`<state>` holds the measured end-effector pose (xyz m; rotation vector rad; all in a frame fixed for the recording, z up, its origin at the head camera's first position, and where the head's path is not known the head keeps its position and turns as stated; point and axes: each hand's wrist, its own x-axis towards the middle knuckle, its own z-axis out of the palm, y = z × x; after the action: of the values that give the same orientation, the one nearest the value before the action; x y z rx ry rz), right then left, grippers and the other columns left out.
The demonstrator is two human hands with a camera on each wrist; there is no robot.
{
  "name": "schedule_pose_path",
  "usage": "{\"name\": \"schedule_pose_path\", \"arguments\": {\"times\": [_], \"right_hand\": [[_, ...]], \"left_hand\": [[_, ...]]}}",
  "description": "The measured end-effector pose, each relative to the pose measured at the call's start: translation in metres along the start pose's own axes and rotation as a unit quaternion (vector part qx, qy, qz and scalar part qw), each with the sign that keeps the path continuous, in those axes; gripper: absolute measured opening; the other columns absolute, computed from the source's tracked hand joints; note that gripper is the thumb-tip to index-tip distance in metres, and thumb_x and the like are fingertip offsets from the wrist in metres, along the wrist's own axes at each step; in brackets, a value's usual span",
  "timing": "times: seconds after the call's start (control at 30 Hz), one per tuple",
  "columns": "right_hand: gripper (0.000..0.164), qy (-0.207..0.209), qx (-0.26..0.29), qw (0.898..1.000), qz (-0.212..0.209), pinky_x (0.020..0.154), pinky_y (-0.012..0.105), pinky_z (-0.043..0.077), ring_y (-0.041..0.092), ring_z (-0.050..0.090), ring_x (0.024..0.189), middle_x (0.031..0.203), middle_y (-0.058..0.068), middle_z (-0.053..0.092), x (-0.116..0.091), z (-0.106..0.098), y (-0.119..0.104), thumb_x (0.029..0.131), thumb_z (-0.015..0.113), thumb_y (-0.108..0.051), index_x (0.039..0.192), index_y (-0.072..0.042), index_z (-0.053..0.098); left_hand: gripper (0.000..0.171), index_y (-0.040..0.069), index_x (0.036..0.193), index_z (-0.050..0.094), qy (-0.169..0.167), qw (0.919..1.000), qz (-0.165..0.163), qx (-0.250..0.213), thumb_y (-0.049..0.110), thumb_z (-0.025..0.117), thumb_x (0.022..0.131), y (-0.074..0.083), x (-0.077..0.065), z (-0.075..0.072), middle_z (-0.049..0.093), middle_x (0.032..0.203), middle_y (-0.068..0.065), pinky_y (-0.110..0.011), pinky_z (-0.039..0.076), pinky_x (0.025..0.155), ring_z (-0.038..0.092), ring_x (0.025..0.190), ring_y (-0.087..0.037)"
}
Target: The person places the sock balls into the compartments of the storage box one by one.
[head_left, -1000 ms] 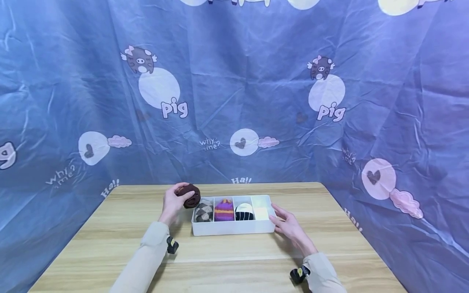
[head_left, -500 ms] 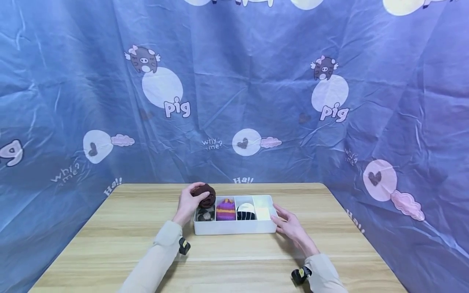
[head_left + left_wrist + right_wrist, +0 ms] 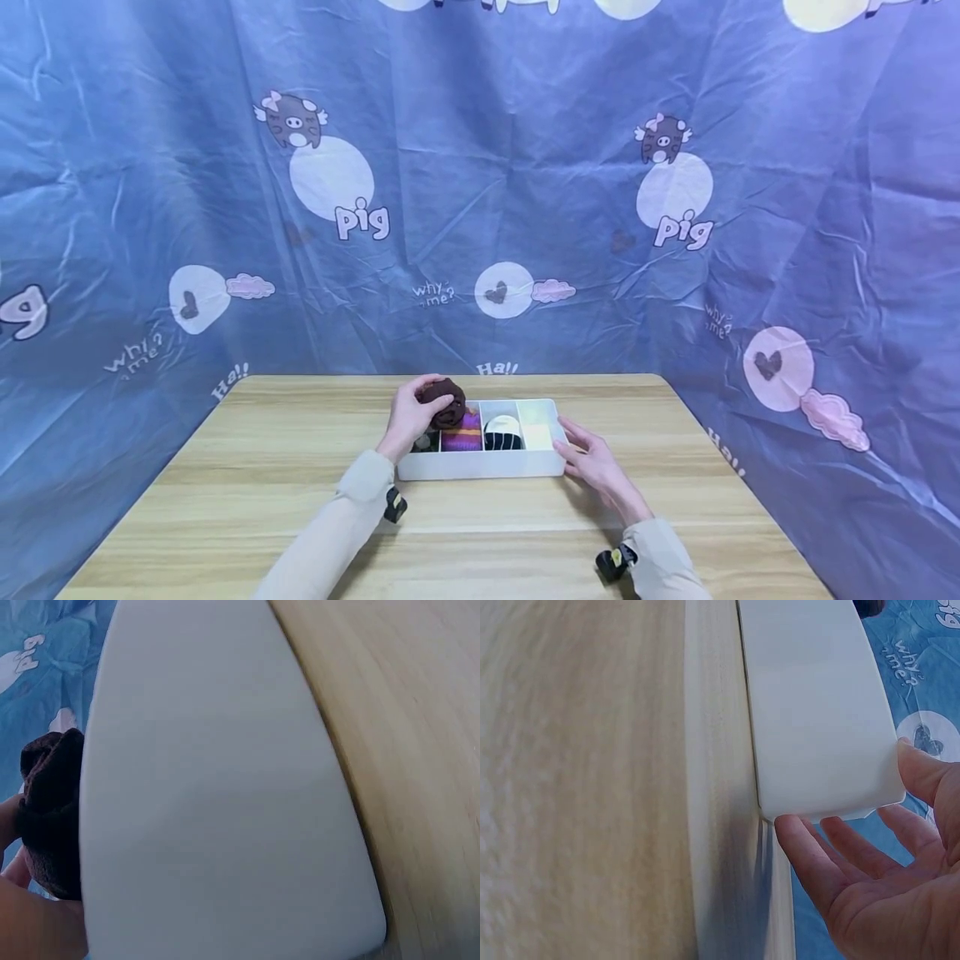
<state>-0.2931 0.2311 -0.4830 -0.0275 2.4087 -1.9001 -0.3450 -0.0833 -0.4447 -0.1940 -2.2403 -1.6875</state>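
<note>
My left hand (image 3: 407, 417) grips a dark brown rolled-up sock (image 3: 446, 406) above the left part of a white divided box (image 3: 480, 467). The brown sock covers part of the purple and orange striped sock (image 3: 461, 440) in the second compartment. In the leftmost one, a grey patterned sock (image 3: 426, 442) is mostly hidden behind the hand. A white and black striped sock (image 3: 502, 433) lies in the third. At the box's right end, my right hand (image 3: 596, 465) holds the corner, thumb by the rim and fingers against the end wall (image 3: 832, 814).
The rightmost compartment (image 3: 537, 421) shows only its white inside. The box stands on a light wooden table (image 3: 480, 533). Behind and beside the table hangs a blue cloth (image 3: 450, 208) with pig prints.
My left hand has carried the brown sock to the right, from beside the box's left end to over the second compartment. The right hand stays at the right end.
</note>
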Motion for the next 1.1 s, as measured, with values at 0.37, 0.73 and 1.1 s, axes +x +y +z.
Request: {"name": "schedule_pose_path", "arguments": {"times": [0.37,0.73,1.1], "right_hand": [[0.059,0.001,0.002,1.0,0.002,0.098,0.047,0.05,0.042,0.052,0.127,0.151,0.031,0.034,0.002,0.002,0.0,0.097,0.06,-0.018,0.151,-0.012,0.038],[0.059,-0.001,0.007,1.0,0.002,0.099,0.048,0.049,0.043,0.051,0.127,0.152,0.031,0.032,0.002,0.001,0.002,0.097,0.06,-0.017,0.151,-0.011,0.036],[0.058,0.0,0.011,1.0,-0.002,0.099,0.047,0.049,0.04,0.053,0.126,0.151,0.03,0.035,0.003,0.001,0.003,0.098,0.059,-0.018,0.151,-0.012,0.037]], "left_hand": [[0.038,0.015,0.117,0.07,-0.022,0.9996,0.014,0.014,0.02,0.08,0.081,0.007,-0.004,0.022,0.071,0.108,-0.009,-0.042,0.051,0.092,0.064,0.103,-0.025],[0.042,0.019,0.12,0.07,-0.037,0.9993,0.007,-0.006,0.019,0.081,0.08,0.011,-0.011,0.043,0.07,0.104,-0.007,-0.035,0.054,0.081,0.067,0.091,-0.019],[0.043,0.017,0.126,0.066,-0.065,0.9963,0.022,-0.052,0.023,0.078,0.084,0.009,-0.018,0.063,0.066,0.113,-0.01,-0.031,0.055,0.081,0.068,0.096,-0.02]]}}
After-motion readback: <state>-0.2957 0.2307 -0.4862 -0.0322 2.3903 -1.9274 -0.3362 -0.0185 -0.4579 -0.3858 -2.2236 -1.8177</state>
